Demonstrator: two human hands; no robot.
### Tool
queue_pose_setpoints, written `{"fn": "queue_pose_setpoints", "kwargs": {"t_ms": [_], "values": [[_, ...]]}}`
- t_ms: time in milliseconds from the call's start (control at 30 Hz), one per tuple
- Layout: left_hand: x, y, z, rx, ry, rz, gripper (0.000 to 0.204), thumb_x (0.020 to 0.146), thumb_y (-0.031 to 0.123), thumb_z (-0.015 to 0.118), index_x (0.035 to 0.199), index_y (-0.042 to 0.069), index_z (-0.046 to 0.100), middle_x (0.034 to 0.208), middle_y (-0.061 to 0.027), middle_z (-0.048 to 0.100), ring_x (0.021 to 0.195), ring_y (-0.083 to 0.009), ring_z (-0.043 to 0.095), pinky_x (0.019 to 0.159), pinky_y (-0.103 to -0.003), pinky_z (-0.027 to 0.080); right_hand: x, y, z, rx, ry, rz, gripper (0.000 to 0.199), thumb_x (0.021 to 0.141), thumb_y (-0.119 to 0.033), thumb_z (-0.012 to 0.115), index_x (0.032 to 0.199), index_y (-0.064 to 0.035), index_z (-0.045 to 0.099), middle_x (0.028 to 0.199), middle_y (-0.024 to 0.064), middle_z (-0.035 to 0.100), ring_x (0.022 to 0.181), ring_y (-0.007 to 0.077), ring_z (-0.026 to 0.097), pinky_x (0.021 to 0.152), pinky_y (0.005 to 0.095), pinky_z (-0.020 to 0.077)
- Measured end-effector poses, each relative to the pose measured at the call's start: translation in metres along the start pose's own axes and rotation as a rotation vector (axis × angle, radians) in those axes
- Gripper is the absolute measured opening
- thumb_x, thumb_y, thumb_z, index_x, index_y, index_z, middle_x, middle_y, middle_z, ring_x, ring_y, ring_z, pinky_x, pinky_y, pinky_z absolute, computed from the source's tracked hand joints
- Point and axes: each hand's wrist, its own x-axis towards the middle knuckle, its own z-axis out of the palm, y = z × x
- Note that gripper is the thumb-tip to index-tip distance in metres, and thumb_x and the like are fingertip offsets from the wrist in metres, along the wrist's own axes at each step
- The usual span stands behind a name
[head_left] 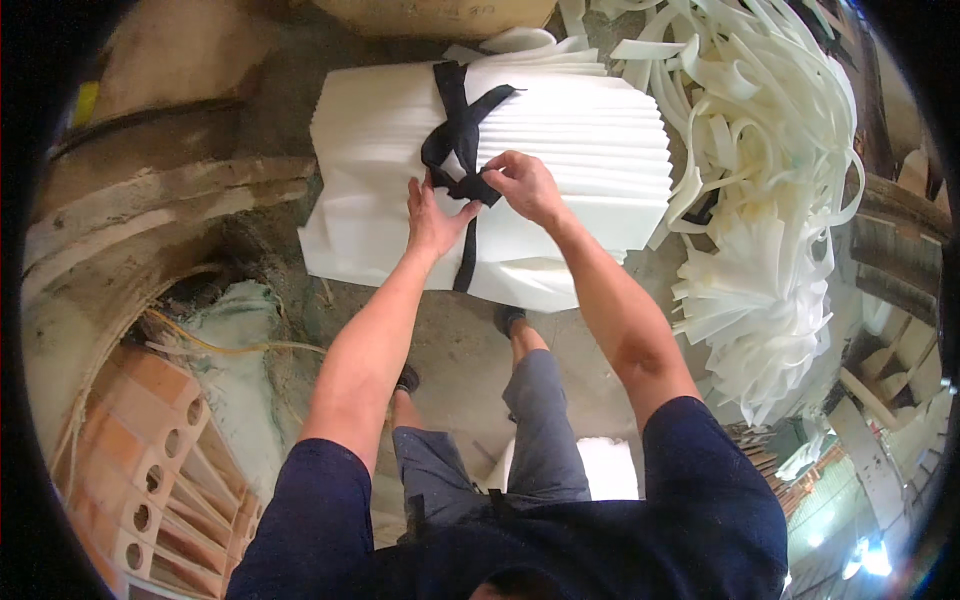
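Observation:
A bundle of folded or stacked white foam sheets (370, 120) lies on the floor in front of me, its layered edges facing right. Around its middle runs a black fabric strap (465, 250), crossed and looped on top. My right hand (525, 188) pinches the strap at the knot between thumb and fingertips. Just left of it, my left hand (434, 225) rests against the foam, thumb and forefinger on either side of the lower loop, gripping the strap there. Part of the knot is hidden by my fingers.
A large heap of white foam strips and offcuts (750, 180) lies to the right. At the lower left stands a wooden frame with round holes (150, 480), near a yellow hose (190, 338). A white block (610, 468) sits behind my legs.

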Motion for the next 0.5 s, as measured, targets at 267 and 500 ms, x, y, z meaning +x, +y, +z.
{"fn": "queue_pose_setpoints", "kwargs": {"t_ms": [267,500], "values": [[0.031,0.002,0.009,0.142,-0.085,-0.032,0.125,0.065,0.053,0.08,0.152,0.017,-0.001,0.154,-0.0273,0.001,0.14,-0.0505,0.012,0.108,-0.066,0.018,-0.024,0.002,-0.08,-0.089,-0.082,0.306,0.033,0.086,-0.033,0.067,0.091,-0.0005,0.069,0.067,0.0058,0.061,0.06,0.0142,0.056,0.055,0.0301,0.0464],[0.036,-0.017,0.014,0.203,-0.051,-0.031,0.125,0.065,0.047,0.081,0.152,0.012,-0.001,0.154,-0.0281,-0.001,0.14,-0.0505,0.011,0.108,-0.066,0.018,-0.045,-0.068,-0.209,0.232,0.283,-0.066,0.027,0.092,-0.025,0.063,0.095,0.0014,0.068,0.084,-0.0012,0.064,0.074,0.0071,0.054,0.066,0.023,0.0414]]}}
